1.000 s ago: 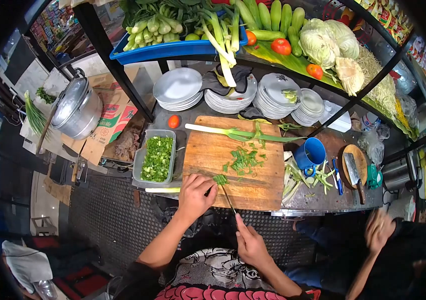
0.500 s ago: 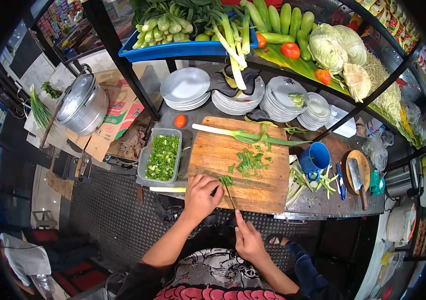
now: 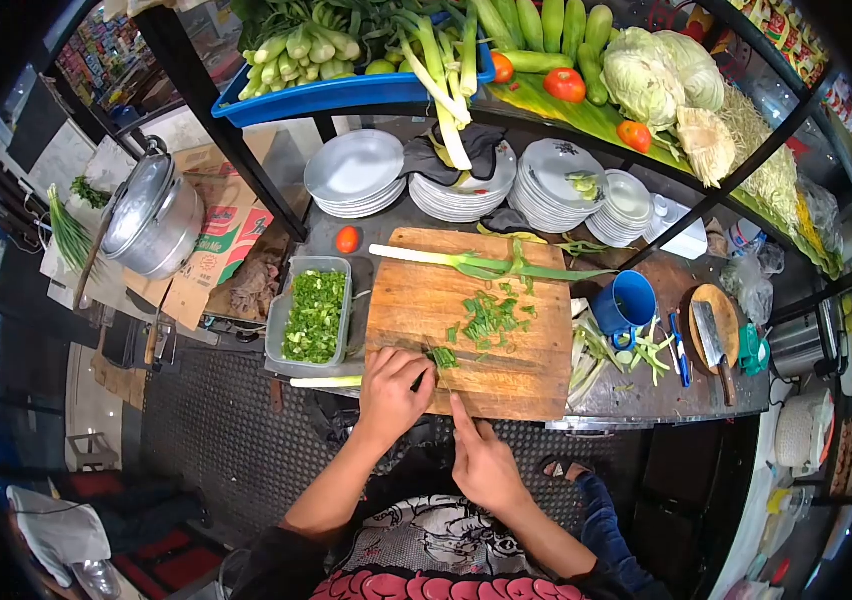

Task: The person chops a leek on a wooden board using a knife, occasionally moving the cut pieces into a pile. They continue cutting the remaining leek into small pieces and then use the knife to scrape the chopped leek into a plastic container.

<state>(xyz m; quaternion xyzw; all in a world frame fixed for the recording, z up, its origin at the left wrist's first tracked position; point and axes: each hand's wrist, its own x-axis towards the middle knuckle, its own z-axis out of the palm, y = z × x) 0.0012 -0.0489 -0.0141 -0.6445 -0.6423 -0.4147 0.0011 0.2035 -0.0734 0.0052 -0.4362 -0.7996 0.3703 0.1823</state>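
Note:
My left hand is closed round a leek, whose pale end sticks out to the left along the near edge of the wooden cutting board. Beside its fingertips lies a small heap of cut greens. With its index finger stretched forward, my right hand grips a knife at the board's near edge; the blade is barely visible and the handle is hidden. More chopped leaves are scattered mid-board. Across the board's far side lies another leek. A plastic tub of chopped greens stands left of the board.
Right of the board are a blue mug, leek trimmings, a blue-handled knife and a cleaver on a round board. Plate stacks stand behind, beneath a vegetable shelf. A tomato sits near the tub; a pot is left.
The view has shifted slightly. My right hand and knife have moved a little left, closer to my left hand, and the blade shows less. My left hand keeps its hold on the leek.

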